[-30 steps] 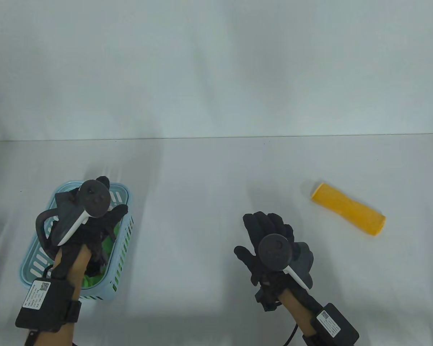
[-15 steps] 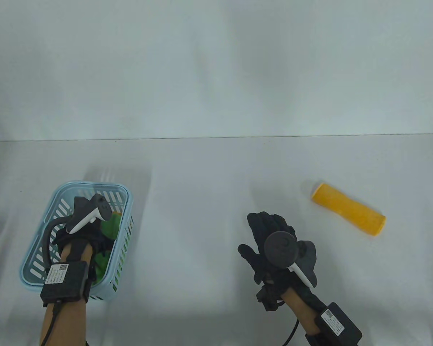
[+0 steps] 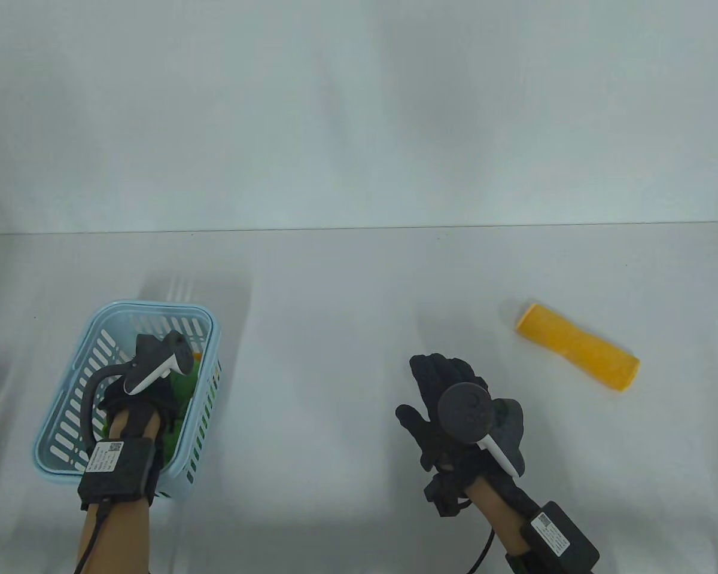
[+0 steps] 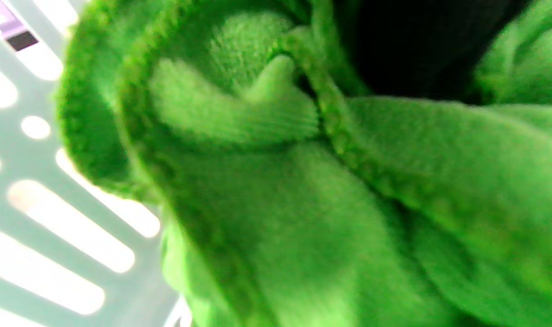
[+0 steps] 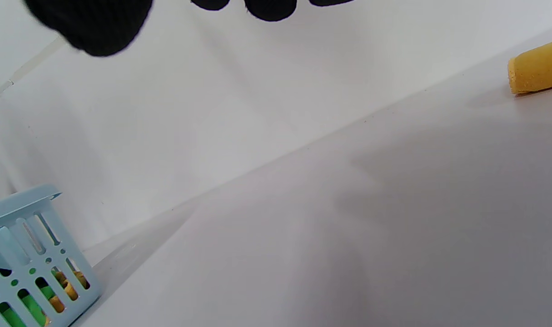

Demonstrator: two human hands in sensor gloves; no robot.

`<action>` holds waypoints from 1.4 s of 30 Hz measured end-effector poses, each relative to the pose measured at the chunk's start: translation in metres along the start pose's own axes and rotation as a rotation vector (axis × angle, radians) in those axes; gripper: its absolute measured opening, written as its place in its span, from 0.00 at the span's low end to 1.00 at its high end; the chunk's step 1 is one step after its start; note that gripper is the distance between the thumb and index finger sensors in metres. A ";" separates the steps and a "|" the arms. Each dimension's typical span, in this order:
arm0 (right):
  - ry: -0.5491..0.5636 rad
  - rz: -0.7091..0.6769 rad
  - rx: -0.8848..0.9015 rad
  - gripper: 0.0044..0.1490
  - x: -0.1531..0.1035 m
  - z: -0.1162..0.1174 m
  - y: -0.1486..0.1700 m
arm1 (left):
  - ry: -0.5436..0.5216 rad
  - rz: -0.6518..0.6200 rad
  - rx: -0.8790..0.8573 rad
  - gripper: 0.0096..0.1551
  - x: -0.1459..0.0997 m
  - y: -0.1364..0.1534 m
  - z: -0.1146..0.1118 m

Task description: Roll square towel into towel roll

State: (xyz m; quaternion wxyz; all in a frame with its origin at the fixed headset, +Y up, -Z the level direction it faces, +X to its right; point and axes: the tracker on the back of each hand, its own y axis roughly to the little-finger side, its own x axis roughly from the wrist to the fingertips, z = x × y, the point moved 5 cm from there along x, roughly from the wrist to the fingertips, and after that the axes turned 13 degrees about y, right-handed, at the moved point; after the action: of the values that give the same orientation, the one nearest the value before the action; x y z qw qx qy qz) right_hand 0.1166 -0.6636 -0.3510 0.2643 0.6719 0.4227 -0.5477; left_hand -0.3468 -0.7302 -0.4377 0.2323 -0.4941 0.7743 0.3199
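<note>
A crumpled green towel lies in a light blue slotted basket at the left. My left hand reaches down into the basket onto this towel; its fingers are hidden under the tracker. In the left wrist view the green towel fills the frame, with dark glove at the top. A rolled yellow towel lies on the table at the right. My right hand hovers over the table centre, fingers spread, holding nothing, well left of the roll.
A bit of orange cloth shows in the basket beside the green towel. The right wrist view shows the basket at lower left and the yellow roll's end at upper right. The white table's far edge meets a white backdrop.
My left hand has dropped from above the basket's far end down into it onto the green towel. My right hand has shifted slightly right and barely moved since.
</note>
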 end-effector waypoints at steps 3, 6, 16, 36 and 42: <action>-0.001 0.003 0.001 0.50 0.000 0.000 0.000 | -0.026 0.014 -0.010 0.50 -0.001 0.000 0.003; 0.006 0.009 0.009 0.50 0.001 -0.002 0.001 | -0.092 0.035 0.003 0.44 -0.006 0.000 0.011; 0.000 0.038 0.034 0.50 0.003 -0.003 0.008 | -0.228 0.070 -0.083 0.28 -0.039 0.023 0.042; 0.016 0.084 0.060 0.49 0.004 -0.009 0.018 | -0.566 -0.094 -0.424 0.27 -0.171 0.061 0.138; 0.016 0.091 0.066 0.49 0.005 -0.009 0.020 | -0.658 -0.295 -0.599 0.27 -0.214 0.054 0.162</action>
State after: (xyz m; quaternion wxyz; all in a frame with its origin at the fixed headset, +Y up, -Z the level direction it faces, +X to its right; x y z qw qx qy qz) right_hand 0.1380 -0.6651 -0.3554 0.2631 0.7032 0.3755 -0.5435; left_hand -0.3023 -0.4642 -0.3899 0.3555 -0.5166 0.4545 0.6325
